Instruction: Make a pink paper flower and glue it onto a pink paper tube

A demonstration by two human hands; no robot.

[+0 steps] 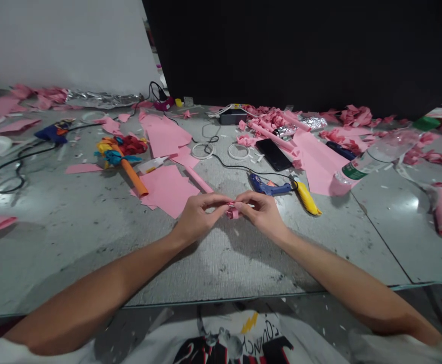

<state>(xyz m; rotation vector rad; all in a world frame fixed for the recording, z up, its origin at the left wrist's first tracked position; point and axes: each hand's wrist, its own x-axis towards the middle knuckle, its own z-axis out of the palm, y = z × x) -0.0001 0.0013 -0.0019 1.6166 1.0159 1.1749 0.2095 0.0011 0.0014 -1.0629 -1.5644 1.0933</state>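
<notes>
A pink paper curl (233, 213) is pinched by the left hand (198, 213) and right hand (263, 211) over the desk (221, 278). Shirt lettering (258, 339) is tentatively read as "QUANC"; the green bottle label (352, 171) is illegible.

White shirt (304, 341), near edge – thin dark capitals (263, 342), apparently including "UANC", full word uncertain, beside a yellow lightning-bolt sign (250, 322), with large black lettering (277, 350) edged in red, cut off and illegible; clear bottle (378, 150), right – green label (351, 171), pale print too small to read.
</notes>
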